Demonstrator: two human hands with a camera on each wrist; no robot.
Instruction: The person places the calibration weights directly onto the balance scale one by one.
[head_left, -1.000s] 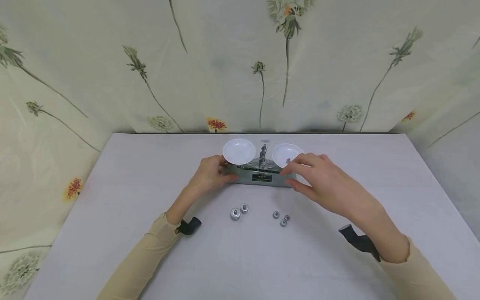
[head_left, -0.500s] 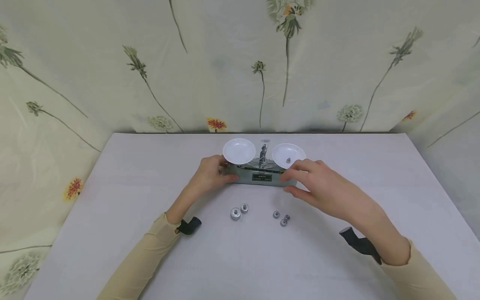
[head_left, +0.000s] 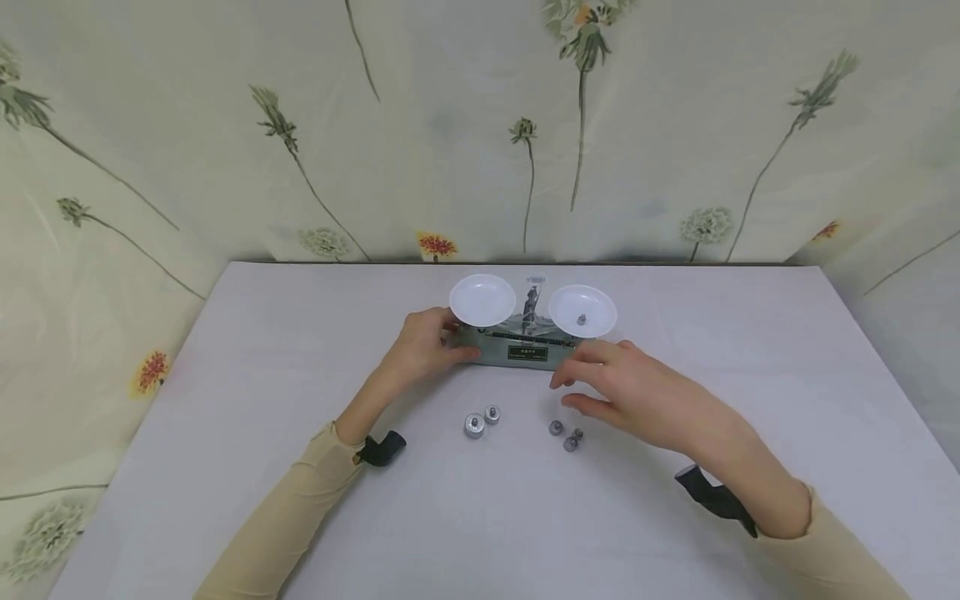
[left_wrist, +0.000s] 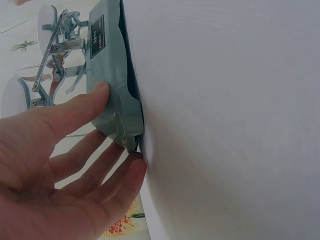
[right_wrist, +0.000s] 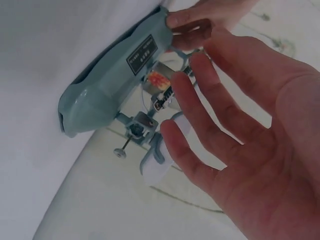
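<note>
1. Currently, the left hand point(head_left: 422, 342) is gripping the left end of the green balance point(head_left: 492, 348), its thumb pressing on the near face and its fingers bending round the end. The balance is standing on the far part of the white table point(head_left: 420, 533), roughly midway between left and right.

2. The right hand point(head_left: 637, 387) is hovering by the balance's right end, on its near side. Its thumb and fingers are standing apart, loosely curved, pinching nothing; whether a fingertip is touching the base, I cannot tell.

3. One small weight point(head_left: 582, 320) is resting in the right pan point(head_left: 600, 310), a little to the near side of its middle.

4. On the near side of the balance, two larger weights point(head_left: 474, 426) are standing to the left and three smaller weights point(head_left: 571, 444) to the right, close to the right hand.

5. The step seems to be steadying the balance while its right side is being handled. Doing it well means the left hand is holding the base lightly, staying below the left pan point(head_left: 483, 300), while the right fingers are avoiding the right pan's rim.
</note>
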